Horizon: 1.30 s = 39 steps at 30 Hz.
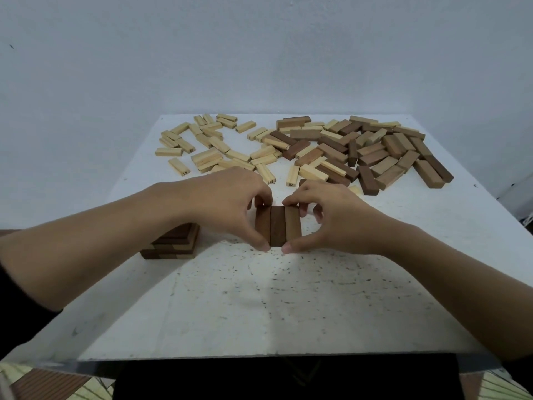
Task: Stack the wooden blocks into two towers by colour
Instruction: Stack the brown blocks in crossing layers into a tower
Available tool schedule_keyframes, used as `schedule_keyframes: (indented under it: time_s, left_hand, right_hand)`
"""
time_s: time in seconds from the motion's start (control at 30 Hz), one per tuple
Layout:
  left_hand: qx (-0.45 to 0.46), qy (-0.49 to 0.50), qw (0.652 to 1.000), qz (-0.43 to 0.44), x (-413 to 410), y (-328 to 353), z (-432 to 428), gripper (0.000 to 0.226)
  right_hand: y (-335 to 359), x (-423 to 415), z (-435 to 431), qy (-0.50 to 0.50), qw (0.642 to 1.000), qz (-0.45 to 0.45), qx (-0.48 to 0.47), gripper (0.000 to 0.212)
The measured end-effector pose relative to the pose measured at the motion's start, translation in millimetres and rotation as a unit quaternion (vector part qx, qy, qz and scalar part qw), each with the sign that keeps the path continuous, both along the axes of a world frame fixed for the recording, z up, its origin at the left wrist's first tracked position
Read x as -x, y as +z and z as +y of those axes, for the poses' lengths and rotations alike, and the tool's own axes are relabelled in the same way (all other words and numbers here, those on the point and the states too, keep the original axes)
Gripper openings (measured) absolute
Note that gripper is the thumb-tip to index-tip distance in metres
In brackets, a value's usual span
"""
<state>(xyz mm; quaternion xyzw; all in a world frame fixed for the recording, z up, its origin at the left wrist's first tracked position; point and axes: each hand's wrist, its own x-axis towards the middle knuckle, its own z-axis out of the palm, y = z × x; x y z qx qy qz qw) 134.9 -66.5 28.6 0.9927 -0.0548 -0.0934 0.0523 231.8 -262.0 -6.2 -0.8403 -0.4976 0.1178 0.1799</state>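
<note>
Scanning the table (288,298): loose blocks (331,148) lie beyond my grip; a stack (176,243), probably all brown, under my left forearm. Left hand (227,203) and right hand (328,217) pinch three brown blocks (278,225); I'd squeeze evenly, ends flush.

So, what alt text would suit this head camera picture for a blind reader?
A left hand and right hand pinch a row of three brown blocks together on a white table. A short brown stack stands partly behind the left forearm; pale blocks and loose brown blocks lie scattered farther back.
</note>
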Motion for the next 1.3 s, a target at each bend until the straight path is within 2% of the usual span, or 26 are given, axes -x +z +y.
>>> schedule_keyframes:
  time_s: [0.3,0.5,0.73,1.07,1.3]
  left_hand:
    - [0.007,0.005,1.0,0.003,-3,0,-6,0.061]
    - [0.018,0.028,0.999,0.015,-6,2,-5,0.068]
    - [0.023,0.047,0.998,0.016,-4,0,-8,0.065]
    - [0.029,0.046,0.998,0.016,-4,2,-11,0.063]
    - [0.047,0.055,0.997,-0.002,-3,4,-12,0.062]
  right_hand:
    - [1,-4,5,0.007,1.0,0.022,0.011,0.071]
    - [4,-7,6,0.012,0.999,0.033,0.003,0.071]
    - [4,-9,3,0.028,0.999,0.029,0.006,0.078]
    - [6,-8,4,0.043,0.998,0.035,0.002,0.064]
    - [9,-5,6,0.036,0.999,0.023,0.0,0.063]
